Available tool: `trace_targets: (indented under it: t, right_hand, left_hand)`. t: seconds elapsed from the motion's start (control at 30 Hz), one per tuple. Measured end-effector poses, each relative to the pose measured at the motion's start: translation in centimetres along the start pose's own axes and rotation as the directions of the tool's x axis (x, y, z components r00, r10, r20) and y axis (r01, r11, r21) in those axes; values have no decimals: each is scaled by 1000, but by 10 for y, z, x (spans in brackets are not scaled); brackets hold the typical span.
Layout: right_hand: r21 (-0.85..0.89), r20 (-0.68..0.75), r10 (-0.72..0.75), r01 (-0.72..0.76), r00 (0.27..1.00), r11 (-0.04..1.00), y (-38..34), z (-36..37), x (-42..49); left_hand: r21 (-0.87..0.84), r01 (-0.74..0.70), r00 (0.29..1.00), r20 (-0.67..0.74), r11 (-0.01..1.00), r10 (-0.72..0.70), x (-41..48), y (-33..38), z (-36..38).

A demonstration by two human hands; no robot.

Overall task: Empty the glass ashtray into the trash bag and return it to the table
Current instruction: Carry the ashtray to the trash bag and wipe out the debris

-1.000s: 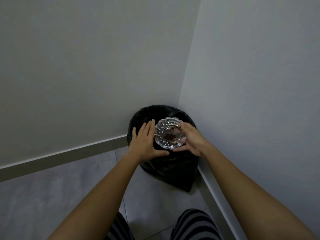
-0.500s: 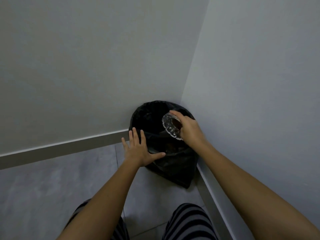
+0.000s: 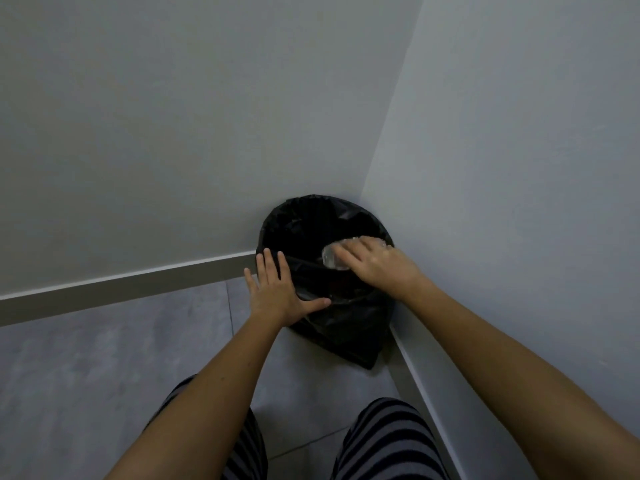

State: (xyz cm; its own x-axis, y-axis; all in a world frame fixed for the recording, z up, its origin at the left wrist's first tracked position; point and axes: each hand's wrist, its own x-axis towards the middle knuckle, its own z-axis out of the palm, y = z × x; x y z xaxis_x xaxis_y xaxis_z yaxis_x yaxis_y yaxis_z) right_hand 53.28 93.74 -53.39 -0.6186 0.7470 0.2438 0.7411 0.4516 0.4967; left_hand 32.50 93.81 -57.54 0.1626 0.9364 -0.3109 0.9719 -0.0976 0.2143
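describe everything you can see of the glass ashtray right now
The glass ashtray looks clear and ridged, and is blurred. Only its left edge and a sliver of rim show, because the right hand lies over it and grips it. It is tipped over, held above the open mouth of the black trash bag in the corner. Its contents cannot be seen. The left hand does not touch it.

The trash bag (image 3: 341, 327) sits in the corner, touching both walls at its far and right sides; no passage there. Its mouth is open upward, but the right hand (image 3: 377, 268) with the glass ashtray (image 3: 330, 258) covers the mouth's right half. The left half of the mouth is unobstructed. The left hand (image 3: 280, 292) lies spread against the bag's near-left rim. Bare floor (image 3: 104, 358) left of the bag gives open access.
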Motion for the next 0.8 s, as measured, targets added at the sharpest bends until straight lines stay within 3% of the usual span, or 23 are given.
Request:
trace_targets:
  t: [0.07,0.13,0.33,0.47,0.6,0.73,0.8]
  right_hand:
    - [-17,25,-135,135,991,991,-7,10,-16]
    - [22,35,-181,180,983,983,-16,18,-33]
    - [20,-32,-9,10,999,1000,-8,24,-39]
    - [3,-75,-72,73,995,997,-12,28,-48]
    - [-13,-117,35,-37,992,999,-1,18,-33]
    - [22,-119,-124,128,985,992,-9,30,-45]
    - [10,-124,-124,127,984,992,-2,30,-42]
  left_hand:
    - [0,7,1000,-13,1000,-7,0,2,1]
    - [5,13,999,-35,1000,-13,0,3,3]
    - [0,21,999,-42,1000,-21,0,5,2]
    - [-3,23,999,-39,1000,-23,-1,8,4]
    - [-20,24,999,-45,1000,-25,-1,7,6]
    - [-10,31,999,-31,999,-32,-1,7,6]
    - [-14,43,999,-31,999,-44,-2,9,5]
